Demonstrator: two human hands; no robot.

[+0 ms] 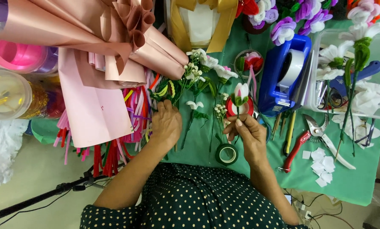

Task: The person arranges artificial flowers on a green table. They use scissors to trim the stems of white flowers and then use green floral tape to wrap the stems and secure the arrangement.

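My right hand [248, 135] pinches the thin stem of a small white and pink flower bud [241, 92], held upright over the green table cover [355, 178]. My left hand [166, 124] lies palm down on a loose spread of green stems and leaves [173, 91], beside a heap of coloured pipe cleaners [135, 110]. It grips nothing that I can see. Between the hands lie white artificial flowers with green stems [195, 106]. A roll of green floral tape [226, 153] sits just below my right hand. A red ribbon roll [241, 108] stands behind the bud.
Pink wrapping paper cones [113, 38] and a pink sheet [92, 106] fill the upper left. A blue tape dispenser [283, 72], red-handled pruning shears [309, 138], white paper scraps [321, 163], pencils [289, 131] and a clear box with flowers [351, 68] lie to the right. Plastic tubs [7, 93] stand far left.
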